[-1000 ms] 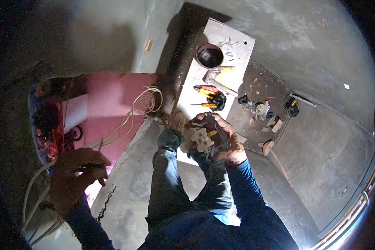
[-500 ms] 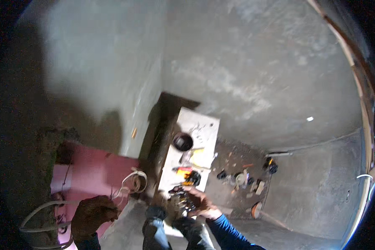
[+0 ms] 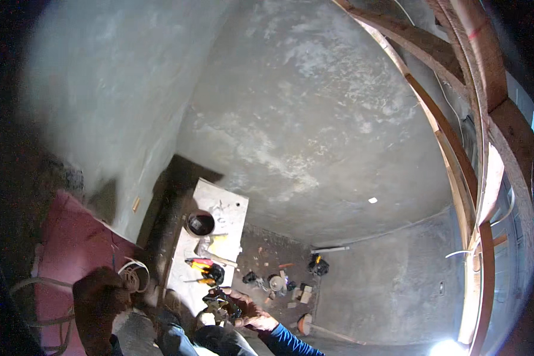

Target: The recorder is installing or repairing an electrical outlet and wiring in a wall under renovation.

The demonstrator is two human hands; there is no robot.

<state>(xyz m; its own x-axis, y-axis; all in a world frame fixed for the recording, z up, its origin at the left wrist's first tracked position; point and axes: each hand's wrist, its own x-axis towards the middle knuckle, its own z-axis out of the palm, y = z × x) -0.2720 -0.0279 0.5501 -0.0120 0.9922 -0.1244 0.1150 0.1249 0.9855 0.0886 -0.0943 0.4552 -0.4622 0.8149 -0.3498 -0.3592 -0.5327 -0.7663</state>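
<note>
My right hand (image 3: 254,311), in a blue sleeve, has its fingers bent round a shiny, dark-and-clear thing (image 3: 222,305) whose kind I cannot make out. It is over the near end of a long white board (image 3: 187,285). Lower left, in shadow, my left hand (image 3: 104,302) is raised with its fingers curled in. What it holds, if anything, is lost in the dark. Nearest to it is a coiled pale cable (image 3: 137,275). Just beyond the right hand lie red-and-yellow-handled tools (image 3: 200,264) and a black bundle (image 3: 217,274).
A dark bucket (image 3: 200,223) stands on the board beside a yellow sheet (image 3: 219,244). Rubble and blocks (image 3: 303,293) lie on the floor to the right, with a black bag (image 3: 318,265). A pink panel (image 3: 71,237) is at left. Wooden beams (image 3: 480,178) run along the right.
My view has swung up and right, so the board and both hands sit further left, and more beams and a bright light show. The right hand keeps its hold on the shiny thing.
</note>
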